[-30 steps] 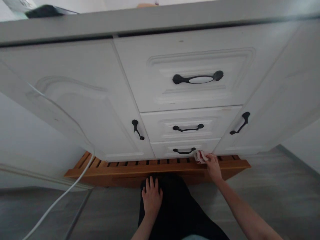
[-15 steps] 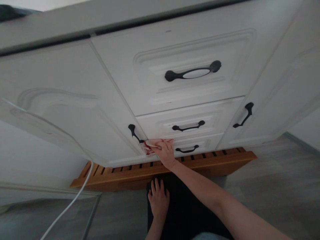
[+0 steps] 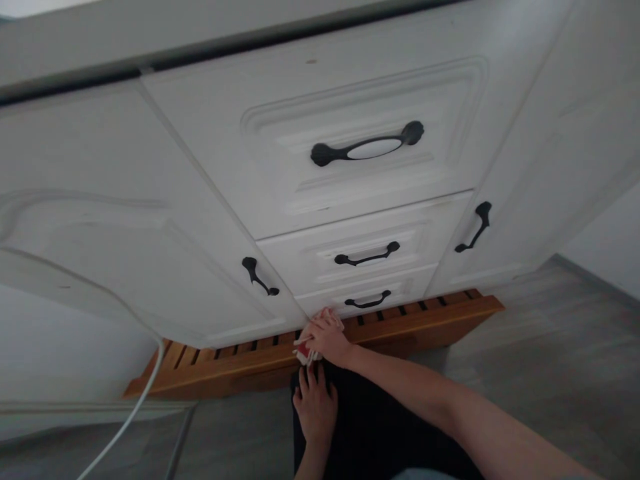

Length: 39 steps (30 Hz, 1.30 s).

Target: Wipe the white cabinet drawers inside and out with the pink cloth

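The right hand (image 3: 327,341) is clamped on a crumpled white-and-red cloth (image 3: 306,355), its fingers bent over the fabric while folds of it show above the knuckles and below the fingertips. The cloth is at the foot of a white cabinet with moulded panels (image 3: 210,127), by the lower left corner of the bottom drawer, and spans the slats and front board of a low, orange-brown wooden slatted platform (image 3: 225,375); how far it presses on the drawer or the wood cannot be told. The left hand (image 3: 316,403) holds nothing and lies palm down, fingers apart, on a knee in black trousers (image 3: 385,427). Its fingertips are just below the cloth's lower edge, and whether they touch it is unclear. Above and to the right of the cloth is the bottom drawer's curved black handle (image 3: 367,300), with the similar black middle-drawer handle (image 3: 367,255) higher up and a larger black top-drawer handle with a white oval inset (image 3: 367,145) over that. A black door handle (image 3: 259,277) is up to the left of the cloth. Farther left, a thin white cord (image 3: 134,410) hangs in front of the platform's end.
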Available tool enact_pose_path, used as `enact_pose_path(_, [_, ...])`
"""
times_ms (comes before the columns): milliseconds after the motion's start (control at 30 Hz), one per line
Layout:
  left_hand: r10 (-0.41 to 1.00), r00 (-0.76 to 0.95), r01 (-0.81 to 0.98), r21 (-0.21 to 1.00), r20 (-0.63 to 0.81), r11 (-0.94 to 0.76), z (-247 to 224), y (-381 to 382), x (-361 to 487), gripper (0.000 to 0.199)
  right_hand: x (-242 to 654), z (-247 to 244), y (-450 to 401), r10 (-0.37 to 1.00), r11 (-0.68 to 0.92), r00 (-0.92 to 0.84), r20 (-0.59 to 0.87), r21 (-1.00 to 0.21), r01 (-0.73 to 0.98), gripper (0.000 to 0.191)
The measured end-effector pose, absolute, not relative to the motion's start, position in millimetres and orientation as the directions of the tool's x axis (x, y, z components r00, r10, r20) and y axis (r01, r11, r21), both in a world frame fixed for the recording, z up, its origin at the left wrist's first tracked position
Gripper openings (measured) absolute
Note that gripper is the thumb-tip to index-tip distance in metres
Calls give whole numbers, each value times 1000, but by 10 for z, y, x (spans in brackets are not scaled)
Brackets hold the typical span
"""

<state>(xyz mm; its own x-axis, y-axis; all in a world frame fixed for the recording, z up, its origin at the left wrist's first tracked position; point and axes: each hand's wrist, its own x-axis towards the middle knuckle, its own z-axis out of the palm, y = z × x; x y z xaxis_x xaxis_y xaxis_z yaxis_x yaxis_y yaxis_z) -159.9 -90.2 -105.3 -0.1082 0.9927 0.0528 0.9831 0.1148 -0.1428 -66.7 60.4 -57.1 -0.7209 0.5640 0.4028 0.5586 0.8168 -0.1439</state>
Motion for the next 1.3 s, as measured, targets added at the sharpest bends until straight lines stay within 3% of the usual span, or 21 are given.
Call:
enact_pose_path(133, [993,-110,977,-181,38,115,-1045,-897,-1578,47,-872,-474,780,427,899,-812,397,-93,428,25])
enact_pose_path(300, [992,-127,973,-190,16,128,-1015,-907,-1570,47,-340,-673,1034,405,910,-847,345,-67,408,32])
enact_pose_path(467, [993,-117,975,-188,18,119,-982,-918,-1566,47,824,-863,996,453,887,-848,274,-47,459,40])
enact_pose_path(633, [994,-105,973,-204,31,109,-1003,-928,-1573,47,1966,-748,914,583,809,-785,212,-65,584,45])
enact_pose_path(767, [995,-97,970,-221,38,103,-1026,-921,-1547,47,2425,-651,839,687,727,-706,174,-152,670,46])
enact_pose_path(867, [995,-97,968,-231,32,102,-1043,-932,-1522,48,2577,-638,739,781,623,-596,184,-276,732,34])
enact_pose_path(1033, [994,-98,971,-214,47,106,-1103,-1028,-1571,48,2830,-657,369,957,259,-132,258,-556,790,32])
enact_pose_path(1133, [986,-130,985,-102,102,140,-1097,-1072,-1545,49,2904,-693,31,963,88,128,238,-725,683,39])
enact_pose_path(1200, [976,-169,985,50,136,164,-1031,-1060,-1407,50,2857,-708,-228,955,9,249,159,-859,512,41])
enact_pose_path(1267, [979,-141,961,256,145,101,-904,-1021,-1141,50,2732,-679,-488,938,-107,343,-52,-984,141,45])
enact_pose_path(1300, [986,-87,929,368,143,29,-822,-998,-966,50,2649,-637,-607,919,-165,349,-183,-983,-80,50])
